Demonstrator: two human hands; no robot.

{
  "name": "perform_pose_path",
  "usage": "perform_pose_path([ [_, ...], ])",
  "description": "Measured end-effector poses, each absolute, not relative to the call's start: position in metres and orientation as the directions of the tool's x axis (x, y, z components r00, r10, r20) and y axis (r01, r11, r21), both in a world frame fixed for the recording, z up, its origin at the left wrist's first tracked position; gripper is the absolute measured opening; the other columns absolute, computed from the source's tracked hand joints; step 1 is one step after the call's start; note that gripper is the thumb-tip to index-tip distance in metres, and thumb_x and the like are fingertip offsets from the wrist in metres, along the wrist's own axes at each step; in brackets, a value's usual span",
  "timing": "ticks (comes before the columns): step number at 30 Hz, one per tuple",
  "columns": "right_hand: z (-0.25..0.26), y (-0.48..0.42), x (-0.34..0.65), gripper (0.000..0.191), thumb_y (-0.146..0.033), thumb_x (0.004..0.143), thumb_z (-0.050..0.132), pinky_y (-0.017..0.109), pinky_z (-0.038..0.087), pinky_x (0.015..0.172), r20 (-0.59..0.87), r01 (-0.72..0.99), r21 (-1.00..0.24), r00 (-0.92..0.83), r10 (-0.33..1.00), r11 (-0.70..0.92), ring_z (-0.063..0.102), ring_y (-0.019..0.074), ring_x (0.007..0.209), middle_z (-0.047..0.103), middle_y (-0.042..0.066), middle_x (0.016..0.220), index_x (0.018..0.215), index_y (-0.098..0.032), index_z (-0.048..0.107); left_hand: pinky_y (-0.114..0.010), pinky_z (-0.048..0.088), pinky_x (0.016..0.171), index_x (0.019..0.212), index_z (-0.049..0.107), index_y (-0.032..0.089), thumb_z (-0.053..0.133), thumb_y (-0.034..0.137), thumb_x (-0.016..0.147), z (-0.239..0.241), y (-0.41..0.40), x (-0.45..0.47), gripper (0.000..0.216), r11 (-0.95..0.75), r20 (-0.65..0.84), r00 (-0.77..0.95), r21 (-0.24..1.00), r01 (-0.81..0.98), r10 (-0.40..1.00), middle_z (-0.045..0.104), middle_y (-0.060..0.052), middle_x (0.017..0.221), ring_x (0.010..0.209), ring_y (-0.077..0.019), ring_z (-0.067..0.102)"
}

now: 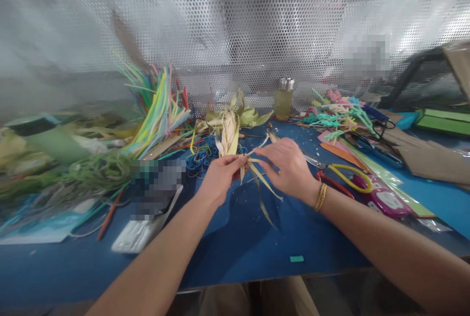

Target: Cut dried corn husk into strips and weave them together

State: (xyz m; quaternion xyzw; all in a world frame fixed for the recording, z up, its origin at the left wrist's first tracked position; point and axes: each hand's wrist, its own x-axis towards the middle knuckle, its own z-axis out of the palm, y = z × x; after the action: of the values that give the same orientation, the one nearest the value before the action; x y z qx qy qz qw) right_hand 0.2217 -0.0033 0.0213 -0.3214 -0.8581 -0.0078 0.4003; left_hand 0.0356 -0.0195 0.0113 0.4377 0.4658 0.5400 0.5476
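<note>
Over the middle of the blue table (231, 247), my left hand (220, 176) pinches the lower end of a pale dried corn husk bundle (228, 132). The bundle's wide leaves point up and away from me. Thin husk strips (265, 181) hang from the pinched end toward the lower right. Just right of it, my right hand (286, 167) has its fingers closed on a narrow husk strip (261, 147) that runs from the bundle. The fingertips partly hide where strip and bundle meet. Behind the bundle lie more greenish husks (253, 116).
Scissors with a yellow handle (352, 179) lie by my right wrist, beside a purple case (385, 197). Colourful strips (157, 105), tangled green cords (106, 171) and a white box (134, 235) are left. A bottle (284, 103) stands before the perforated metal panel (257, 22).
</note>
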Motion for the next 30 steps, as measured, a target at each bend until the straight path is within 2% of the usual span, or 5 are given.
perform_pose_path([
  [3, 0.026, -0.006, 0.225, 0.029, -0.022, 0.093, 0.053, 0.045, 0.035, 0.098, 0.708, 0.532, 0.057, -0.618, 0.342, 0.845, 0.056, 0.0221, 0.11, 0.069, -0.001, 0.119, 0.118, -0.031, 0.065, -0.022, 0.04, 0.056, 0.069, 0.071, 0.014, 0.082, 0.037, 0.062, 0.015, -0.02, 0.034, 0.026, 0.053, -0.062, -0.031, 0.968, -0.244, 0.998, 0.063, -0.002, 0.063, 0.055, -0.0094, 0.051],
  [8, 0.024, -0.007, 0.222, 0.023, -0.025, 0.096, 0.052, 0.04, 0.036, 0.096, 0.672, 0.528, 0.103, -0.662, 0.332, 0.843, 0.055, 0.0195, 0.108, 0.07, -0.003, 0.116, 0.112, -0.03, 0.068, -0.023, 0.042, 0.059, 0.07, 0.073, 0.014, 0.082, 0.036, 0.062, 0.015, -0.022, 0.036, 0.025, 0.057, -0.069, -0.039, 0.966, -0.252, 0.997, 0.067, -0.003, 0.067, 0.061, -0.011, 0.056],
  [15, 0.016, -0.008, 0.21, 0.013, -0.032, 0.089, 0.063, 0.038, 0.039, 0.083, 0.754, 0.581, -0.287, -0.353, 0.554, 0.761, 0.062, 0.0179, 0.084, 0.074, -0.001, 0.086, 0.084, -0.026, 0.072, -0.026, 0.045, 0.064, 0.08, 0.077, 0.016, 0.081, 0.039, 0.064, 0.013, -0.024, 0.041, 0.029, -0.079, 0.074, -0.049, 0.992, -0.099, 0.996, 0.069, -0.003, 0.071, 0.065, -0.013, 0.057],
  [20, 0.004, -0.002, 0.204, 0.012, -0.028, 0.084, 0.067, 0.032, 0.044, 0.073, 0.668, 0.415, -0.619, -0.168, 0.725, 0.667, 0.062, 0.0149, 0.072, 0.07, -0.002, 0.075, 0.073, -0.023, 0.069, -0.027, 0.045, 0.067, 0.083, 0.077, 0.017, 0.079, 0.039, 0.066, 0.012, -0.025, 0.043, 0.028, -0.098, 0.095, -0.072, 0.994, -0.041, 0.993, 0.073, -0.005, 0.078, 0.07, -0.0154, 0.059],
  [30, 0.003, -0.001, 0.202, 0.014, -0.033, 0.074, 0.075, 0.036, 0.047, 0.078, 0.588, 0.386, -0.706, -0.147, 0.795, 0.594, 0.06, 0.0174, 0.079, 0.065, 0.002, 0.077, 0.066, -0.022, 0.07, -0.03, 0.048, 0.074, 0.075, 0.077, 0.017, 0.08, 0.036, 0.065, 0.012, -0.028, 0.046, 0.022, -0.061, 0.054, -0.057, 0.99, -0.126, 0.997, 0.073, -0.006, 0.075, 0.072, -0.0175, 0.062],
])
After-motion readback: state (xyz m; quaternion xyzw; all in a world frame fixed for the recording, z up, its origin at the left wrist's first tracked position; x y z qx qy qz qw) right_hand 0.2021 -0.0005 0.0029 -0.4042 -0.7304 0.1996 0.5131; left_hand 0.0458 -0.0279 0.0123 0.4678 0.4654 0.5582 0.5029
